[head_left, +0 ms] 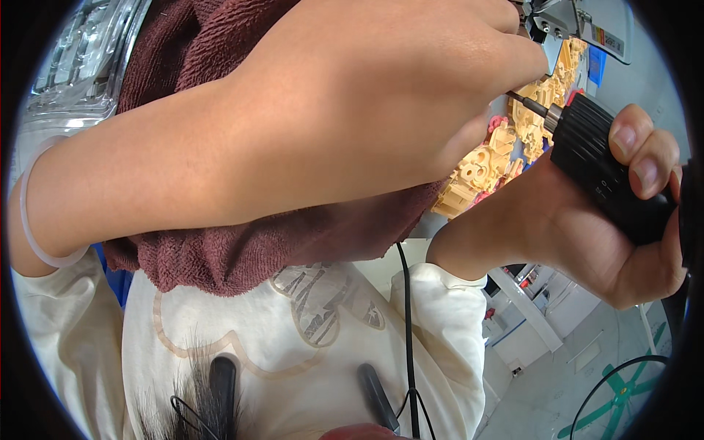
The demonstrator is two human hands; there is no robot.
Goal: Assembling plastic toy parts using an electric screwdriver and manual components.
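My right hand is wrapped round a black electric screwdriver, whose thin bit points left, toward my other hand. My left hand reaches across the top of the view with its back toward me and its fingers curled in beside a small metal fixture. What those fingers grip is hidden behind the hand, and so is the tip of the bit. Between the two hands lie many cream-yellow moulded plastic parts with small pink-red pieces among them.
A maroon towel lies beneath my left forearm. Clear plastic trays stand at the far left, and a blue container is at the upper right. A black cable hangs in front of my body. A green star-shaped base shows lower right.
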